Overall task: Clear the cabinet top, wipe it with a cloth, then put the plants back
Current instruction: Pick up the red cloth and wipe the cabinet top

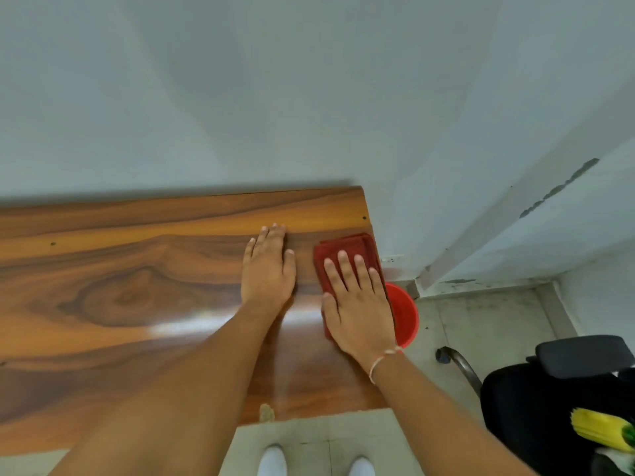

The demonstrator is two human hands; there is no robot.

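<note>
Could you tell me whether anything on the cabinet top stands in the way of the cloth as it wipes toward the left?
Only the left hand, resting flat on the cabinet top just left of the cloth under the right hand. Beyond it, nothing visible.

- The wooden surface (120, 286) is cut off by the left edge of the picture, so its left end does not show.
- The red cloth (343, 249) is mostly covered by the right hand (357, 304); only its far part and a thin strip beside the hand are visible.
- The red bucket (405, 314) stands on the floor, partly hidden behind the corner of the surface and the right hand.
- The black chair (549, 400) is cut off by the right and bottom edges.
- A yellow and green thing (601, 429) on the chair is cut off; I cannot tell what it is.
- Two white shoes (273, 460) are cut off by the bottom edge.
</note>
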